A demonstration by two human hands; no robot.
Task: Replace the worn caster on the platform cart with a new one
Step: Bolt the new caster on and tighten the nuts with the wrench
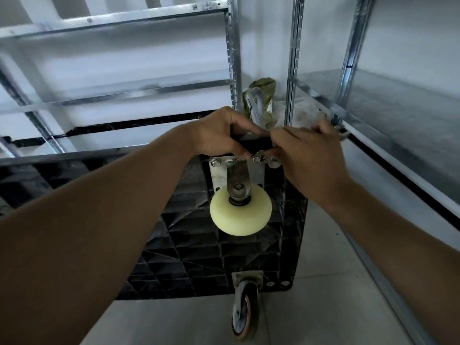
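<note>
The black platform cart stands tipped on its edge, its ribbed underside facing me. A caster with a cream wheel sits on a metal plate near the cart's top corner, with bolts and nuts along the plate's upper edge. My left hand grips the cart's top edge just above the plate. My right hand holds a small metal wrench set on a nut at the plate's upper right. A worn grey caster with a brown tread is on the cart's lower corner, touching the floor.
Metal shelving racks stand behind and to the right of the cart. A green bag lies on the low shelf behind my hands. Pale floor tiles spread below the cart.
</note>
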